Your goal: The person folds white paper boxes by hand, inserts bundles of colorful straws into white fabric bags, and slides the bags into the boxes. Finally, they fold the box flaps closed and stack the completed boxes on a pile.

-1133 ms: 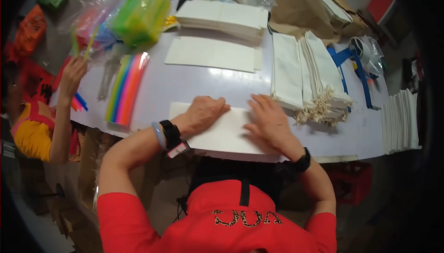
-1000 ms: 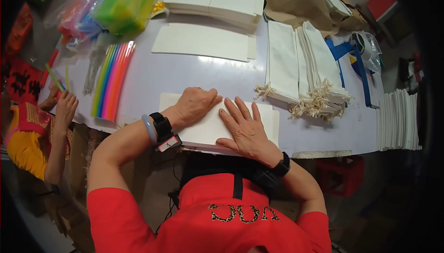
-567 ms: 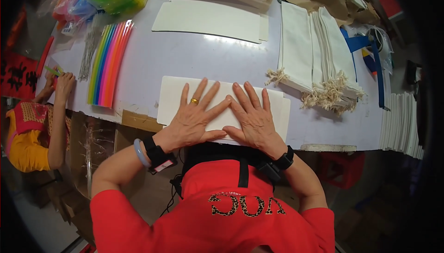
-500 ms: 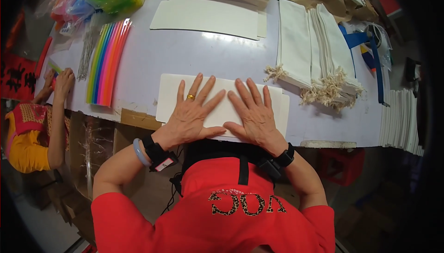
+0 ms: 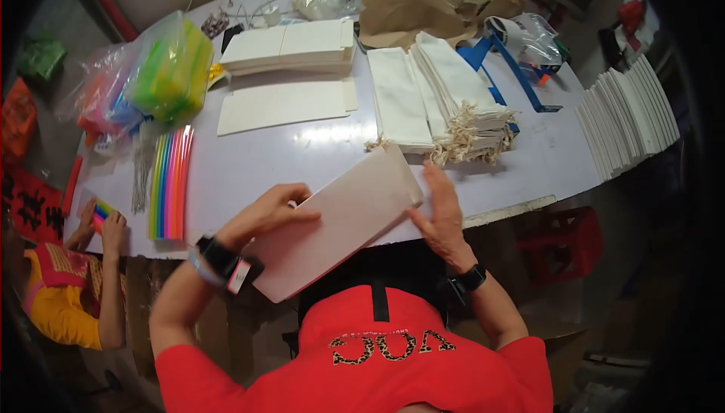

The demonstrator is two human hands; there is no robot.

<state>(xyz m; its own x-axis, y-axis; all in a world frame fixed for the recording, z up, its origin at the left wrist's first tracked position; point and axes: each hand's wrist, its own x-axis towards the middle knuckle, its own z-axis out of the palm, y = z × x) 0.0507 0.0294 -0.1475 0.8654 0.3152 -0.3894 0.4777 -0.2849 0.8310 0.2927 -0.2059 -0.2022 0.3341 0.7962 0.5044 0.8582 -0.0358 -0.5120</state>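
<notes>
A flat white folded card piece (image 5: 340, 213), long and rectangular, is tilted over the table's front edge with its far right end raised. My left hand (image 5: 279, 211) is closed on its far left side, the thumb on the upper face and the fingers bent at the edge. Close to the right end is my right hand (image 5: 444, 213), its fingers stretched out and the thumb by the piece's edge; whether they touch I cannot tell. White cloth drawstring bags (image 5: 400, 96) with tan cords lie stacked just beyond.
Similar white card pieces (image 5: 283, 105) lie flat at the back, beside a taller stack (image 5: 287, 47). Colourful thin tubes (image 5: 171, 186) lie to the left, near plastic-bagged items (image 5: 170, 73). A co-worker's hands (image 5: 112, 228) work at the left edge. A red stool (image 5: 563, 243) stands below right.
Both hands lay spread flat on the white piece; now it is lifted and turned aslant. My left hand has gripped it, and my right has moved to its right end. The view has shifted.
</notes>
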